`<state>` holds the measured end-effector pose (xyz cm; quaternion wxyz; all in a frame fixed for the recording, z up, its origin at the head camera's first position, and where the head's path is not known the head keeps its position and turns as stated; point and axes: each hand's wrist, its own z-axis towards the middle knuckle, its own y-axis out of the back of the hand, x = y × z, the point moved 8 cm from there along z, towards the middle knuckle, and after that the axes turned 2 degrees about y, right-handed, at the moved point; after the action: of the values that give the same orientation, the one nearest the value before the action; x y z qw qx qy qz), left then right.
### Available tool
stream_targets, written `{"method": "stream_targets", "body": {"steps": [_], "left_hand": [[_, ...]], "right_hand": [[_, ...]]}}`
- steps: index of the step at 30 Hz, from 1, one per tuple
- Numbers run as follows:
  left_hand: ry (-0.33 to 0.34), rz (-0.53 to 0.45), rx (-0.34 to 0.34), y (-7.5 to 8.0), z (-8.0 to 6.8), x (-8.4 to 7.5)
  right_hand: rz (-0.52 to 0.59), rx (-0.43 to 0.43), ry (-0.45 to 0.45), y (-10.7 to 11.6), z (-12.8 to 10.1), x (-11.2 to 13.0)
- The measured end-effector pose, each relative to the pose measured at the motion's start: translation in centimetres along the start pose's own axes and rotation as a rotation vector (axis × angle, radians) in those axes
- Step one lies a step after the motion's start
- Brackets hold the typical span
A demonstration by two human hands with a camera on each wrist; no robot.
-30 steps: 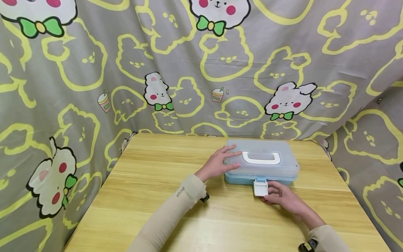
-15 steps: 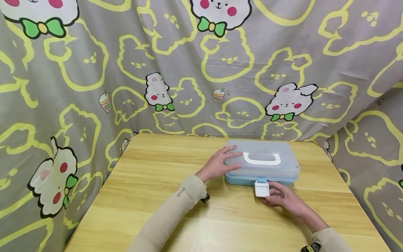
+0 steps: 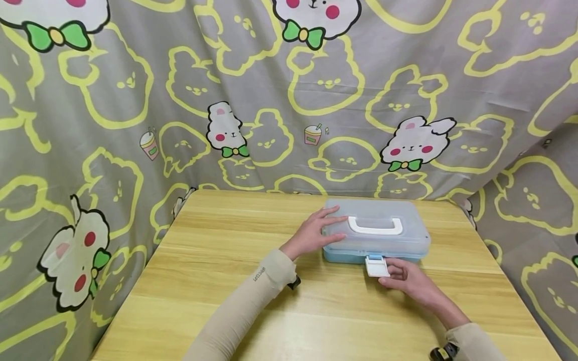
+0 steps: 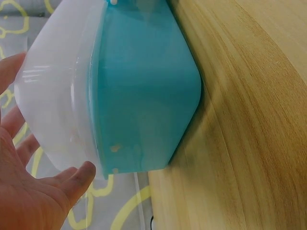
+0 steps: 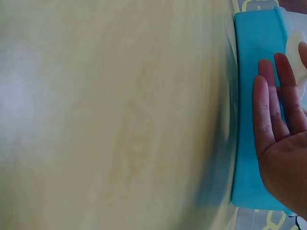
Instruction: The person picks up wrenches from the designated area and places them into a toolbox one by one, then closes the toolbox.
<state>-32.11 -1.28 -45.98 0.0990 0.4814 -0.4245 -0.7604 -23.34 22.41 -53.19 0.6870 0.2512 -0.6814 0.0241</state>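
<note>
A storage box [image 3: 377, 243] with a translucent lid, a light blue base and a white carry handle [image 3: 375, 228] stands lidded at the back right of the table. My left hand [image 3: 311, 233] rests on the lid's left end, fingers spread and thumb along the front side. In the left wrist view, the thumb [image 4: 79, 184] lies at the lid's lower rim. At the box's front, a white latch [image 3: 377, 266] sticks out toward me, swung away from the lid. My right hand [image 3: 408, 281] is at its right edge, with fairly straight fingers [image 5: 261, 108] beside the blue base.
The wooden table [image 3: 217, 265] extends to the left and front of the box. A patterned grey curtain [image 3: 271, 100] hangs close behind the table and along both sides.
The latch has tilted slightly up and to the right, with my right fingers at its edge. My left hand and the box stay in place.
</note>
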Motion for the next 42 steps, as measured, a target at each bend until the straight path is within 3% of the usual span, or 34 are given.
{"method": "stream_targets", "body": {"steps": [5,27,42], "left_hand": [[-0.004,-0.001,0.0,0.04,0.07,-0.03],[-0.014,-0.004,-0.004,0.07,-0.1,-0.13],[-0.01,0.027,-0.002,-0.03,-0.03,-0.07]], "right_hand": [[-0.059,-0.027,-0.003,0.38,0.33,0.48],[-0.014,-0.057,0.004,0.25,0.49,0.71],[-0.12,-0.134,-0.105,0.67,0.53,0.12]]}}
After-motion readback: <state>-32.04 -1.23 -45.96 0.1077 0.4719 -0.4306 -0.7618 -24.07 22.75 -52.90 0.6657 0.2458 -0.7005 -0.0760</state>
